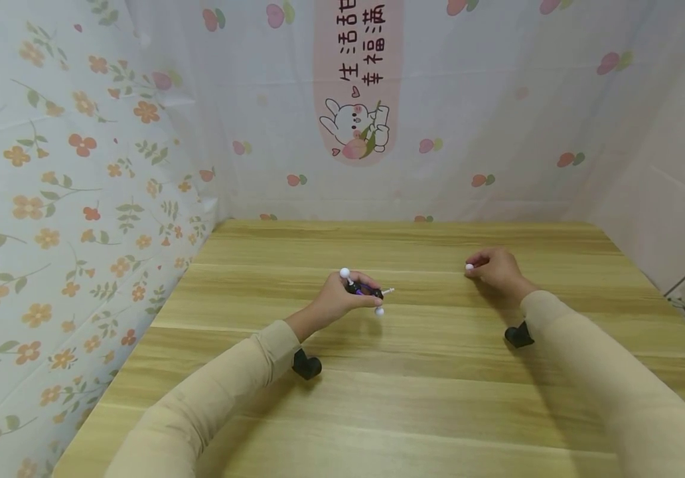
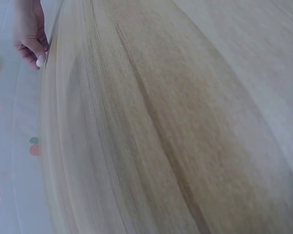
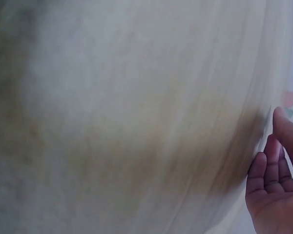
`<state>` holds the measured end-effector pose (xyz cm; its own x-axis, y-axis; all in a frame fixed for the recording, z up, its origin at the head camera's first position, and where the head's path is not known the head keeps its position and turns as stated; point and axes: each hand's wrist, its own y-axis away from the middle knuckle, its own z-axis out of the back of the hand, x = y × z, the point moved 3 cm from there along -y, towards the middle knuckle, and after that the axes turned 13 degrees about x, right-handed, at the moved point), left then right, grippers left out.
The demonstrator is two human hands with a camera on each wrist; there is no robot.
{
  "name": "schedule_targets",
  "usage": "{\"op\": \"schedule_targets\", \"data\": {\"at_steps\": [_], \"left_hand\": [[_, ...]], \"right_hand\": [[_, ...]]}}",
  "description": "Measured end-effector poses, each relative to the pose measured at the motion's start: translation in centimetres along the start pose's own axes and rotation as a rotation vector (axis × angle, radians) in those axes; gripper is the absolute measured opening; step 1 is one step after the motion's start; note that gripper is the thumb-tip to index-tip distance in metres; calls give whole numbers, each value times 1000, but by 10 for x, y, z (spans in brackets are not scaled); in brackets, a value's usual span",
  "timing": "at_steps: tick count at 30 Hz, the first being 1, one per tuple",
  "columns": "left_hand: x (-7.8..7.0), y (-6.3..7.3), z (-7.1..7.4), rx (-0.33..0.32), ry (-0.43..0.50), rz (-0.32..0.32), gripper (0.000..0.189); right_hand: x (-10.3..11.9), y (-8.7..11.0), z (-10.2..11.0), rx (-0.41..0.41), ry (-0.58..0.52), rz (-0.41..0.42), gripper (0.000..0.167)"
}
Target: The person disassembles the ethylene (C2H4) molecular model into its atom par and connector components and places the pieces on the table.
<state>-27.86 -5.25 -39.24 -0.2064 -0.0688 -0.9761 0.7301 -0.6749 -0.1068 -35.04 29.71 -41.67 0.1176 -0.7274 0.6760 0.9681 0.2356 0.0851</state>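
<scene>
My left hand (image 1: 334,299) grips a small ball-and-stick molecular model (image 1: 377,293) over the middle of the table. The model has black balls, purple links, white balls at its upper left and underside, and a bare white peg pointing right. Farther right and back, my right hand (image 1: 499,271) pinches a small white ball (image 1: 469,267) between thumb and fingertips. That ball (image 2: 39,63) also shows at the upper left of the left wrist view. In the right wrist view only the thumb and curled fingers (image 3: 272,170) appear, with the ball hidden.
The wood-grain table (image 1: 414,398) extends under both hands. A white curtain (image 1: 468,113) with a rabbit print hangs behind its far edge, and a floral curtain (image 1: 79,172) lines the left. Black wrist-camera mounts (image 1: 306,364) stick out below each sleeve.
</scene>
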Motion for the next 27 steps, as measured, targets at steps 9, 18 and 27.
{"op": "schedule_targets", "data": {"at_steps": [9, 18, 27], "left_hand": [[2, 0, 0, -11, -14, -35, 25], [2, -1, -1, -5, 15, -50, 23], [2, -1, 0, -23, -5, -40, 23]], "right_hand": [[-2, 1, -3, 14, 8, -25, 26], [-2, 3, -2, 24, 10, -27, 29], [11, 12, 2, 37, -74, -26, 39]]}}
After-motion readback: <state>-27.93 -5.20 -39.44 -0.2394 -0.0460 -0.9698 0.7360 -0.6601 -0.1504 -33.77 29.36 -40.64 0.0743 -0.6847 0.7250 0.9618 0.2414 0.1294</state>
